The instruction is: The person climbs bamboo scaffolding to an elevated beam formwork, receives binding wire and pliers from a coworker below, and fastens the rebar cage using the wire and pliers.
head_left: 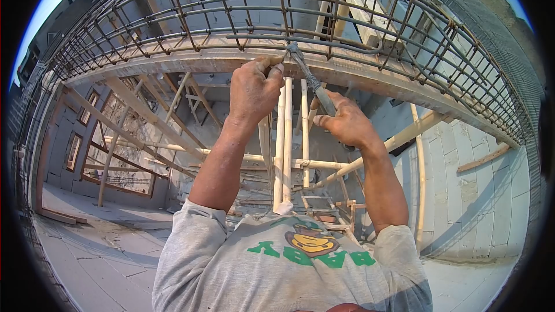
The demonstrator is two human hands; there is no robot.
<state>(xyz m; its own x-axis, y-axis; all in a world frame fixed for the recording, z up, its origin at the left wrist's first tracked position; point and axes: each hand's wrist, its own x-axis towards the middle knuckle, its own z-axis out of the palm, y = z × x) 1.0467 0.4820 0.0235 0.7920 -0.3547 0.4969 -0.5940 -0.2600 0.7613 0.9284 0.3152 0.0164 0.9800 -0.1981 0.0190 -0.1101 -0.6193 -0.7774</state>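
Observation:
My right hand [348,120] is wrapped round the grey handle of a hammer [315,81], whose worn head is raised to the edge of a wooden formwork board [214,60]. Just left of the hammer head, my left hand [254,89] is closed in a pinch against that board. Whatever is between its fingertips is too small to make out. Directly beyond both hands, a cage of tied rebar [231,8] runs along the board, its lower bars close to the hammer head.
Below me, bamboo poles [283,138] and timber braces [156,124] prop the formwork over a deep drop. Grey block walls [477,196] stand on the right and left. Scrap wood [332,216] lies on the floor beneath. Another plank [370,14] rests beyond the rebar.

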